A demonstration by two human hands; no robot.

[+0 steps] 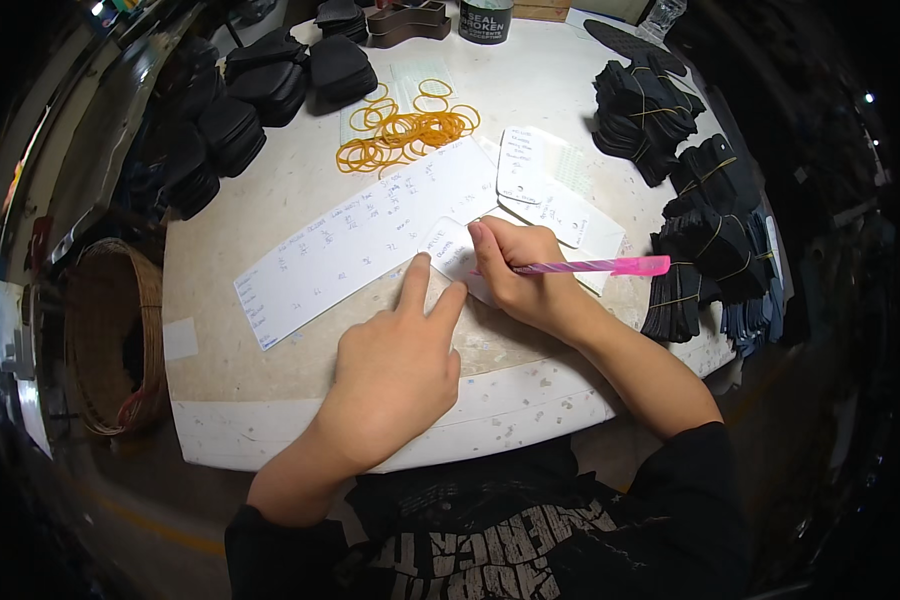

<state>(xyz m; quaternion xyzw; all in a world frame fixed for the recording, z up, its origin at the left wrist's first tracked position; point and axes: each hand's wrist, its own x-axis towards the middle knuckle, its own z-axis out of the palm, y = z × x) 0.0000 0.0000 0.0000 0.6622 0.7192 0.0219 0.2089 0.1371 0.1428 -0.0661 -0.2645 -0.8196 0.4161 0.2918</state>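
Right hand point(532, 268) clamped on pink pen point(575, 267), writing end at small card point(448, 247). Left hand point(395, 368) holds nothing, fingers apart, index and middle fingertips pressing card's left and near edges. Card lies mid-table point(270, 425), against right part of long written sheet point(360, 245). Just beyond, to the right: more cards point(520, 170). Farther, to the left: heaped orange bands point(410, 137). Right side: banded black bundles point(720, 225). Far left: black stacks point(265, 88). Far edge: tin point(485, 24). Basket point(150, 330) left of table.

Left hand point(395, 365) points two parted fingers point(415, 285) forward; right hand point(527, 272) curls, its grip pinched.
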